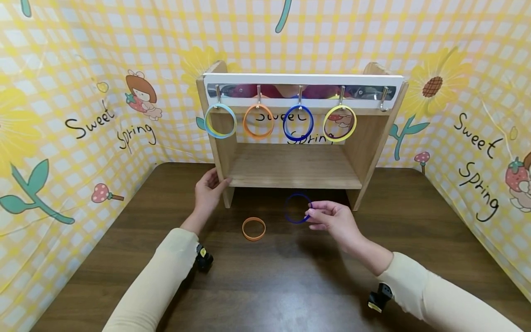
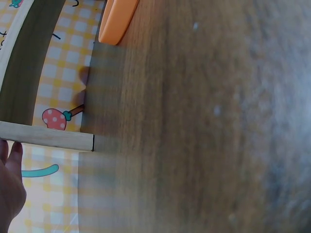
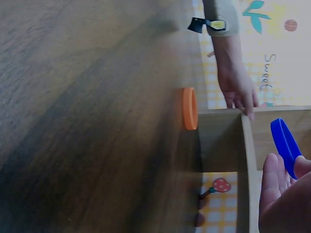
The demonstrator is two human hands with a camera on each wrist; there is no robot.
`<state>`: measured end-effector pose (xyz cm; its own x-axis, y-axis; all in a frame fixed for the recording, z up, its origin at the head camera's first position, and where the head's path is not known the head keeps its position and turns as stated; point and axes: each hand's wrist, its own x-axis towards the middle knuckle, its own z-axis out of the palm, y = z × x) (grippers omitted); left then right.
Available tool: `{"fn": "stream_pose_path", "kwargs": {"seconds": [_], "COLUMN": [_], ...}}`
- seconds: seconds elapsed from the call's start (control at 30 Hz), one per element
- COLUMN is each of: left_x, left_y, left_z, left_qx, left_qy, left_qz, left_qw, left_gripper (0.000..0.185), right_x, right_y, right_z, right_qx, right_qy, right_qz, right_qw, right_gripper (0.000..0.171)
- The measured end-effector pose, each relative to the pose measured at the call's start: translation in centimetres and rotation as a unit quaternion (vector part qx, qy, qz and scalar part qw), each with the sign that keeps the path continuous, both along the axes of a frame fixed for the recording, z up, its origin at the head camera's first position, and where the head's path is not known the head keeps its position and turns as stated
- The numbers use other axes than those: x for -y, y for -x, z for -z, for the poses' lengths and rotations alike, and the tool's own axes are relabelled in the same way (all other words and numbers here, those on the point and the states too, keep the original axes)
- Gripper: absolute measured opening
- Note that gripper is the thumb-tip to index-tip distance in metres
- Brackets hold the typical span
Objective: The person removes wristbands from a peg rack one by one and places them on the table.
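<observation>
My right hand (image 1: 335, 224) pinches a blue ring (image 3: 283, 141) between thumb and fingers, in front of the lower opening of a wooden rack (image 1: 294, 166). In the head view the ring is upright, facing me, below the rack's shelf board. My left hand (image 1: 209, 192) holds the rack's left side panel (image 2: 48, 136), its thumb on the front edge and the other fingers partly hidden behind. On the table between the hands lies an orange ring (image 1: 254, 239), nearer to me than the rack.
Along the rack's top bar, light blue (image 1: 221, 137), orange (image 1: 259, 137), dark blue (image 1: 298, 139) and yellow (image 1: 340, 139) rings hang from metal hooks. Another hook (image 1: 384, 99) projects at the bar's right end. Patterned cloth (image 1: 103, 55) surrounds the brown table (image 1: 265, 286) at the back and sides.
</observation>
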<state>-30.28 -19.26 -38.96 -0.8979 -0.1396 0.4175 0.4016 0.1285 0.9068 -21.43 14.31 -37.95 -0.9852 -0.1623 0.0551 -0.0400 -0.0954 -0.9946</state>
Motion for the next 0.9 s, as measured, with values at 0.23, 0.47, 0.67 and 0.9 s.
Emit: {"fn": "stream_pose_path", "kwargs": {"seconds": [0.23,0.47,0.67,0.9], "left_x": [-0.1,-0.1,-0.1,0.1], "left_y": [0.0,0.0,0.1,0.1], "left_z": [0.0,-0.1,0.0,0.1], "left_qx": [-0.002,-0.008,-0.006,-0.001], "left_qy": [-0.001,-0.001,0.002,-0.004], "left_qz": [0.000,0.002,0.002,0.000], "left_qw": [1.0000,1.0000,1.0000,1.0000], "left_gripper": [0.043,0.043,0.043,0.043], "right_x": [0.5,0.9,1.3,1.7], "right_y": [0.4,1.1,1.5,2.0], "right_z": [1.4,2.5,3.0,3.9], "right_qx": [0.006,0.010,0.016,0.031], "right_qy": [-0.013,-0.021,-0.045,-0.055], "right_qz": [-0.007,-0.012,-0.015,-0.030], "right_qw": [1.000,1.000,0.999,0.998], "right_gripper": [0.028,0.030,0.030,0.035]}}
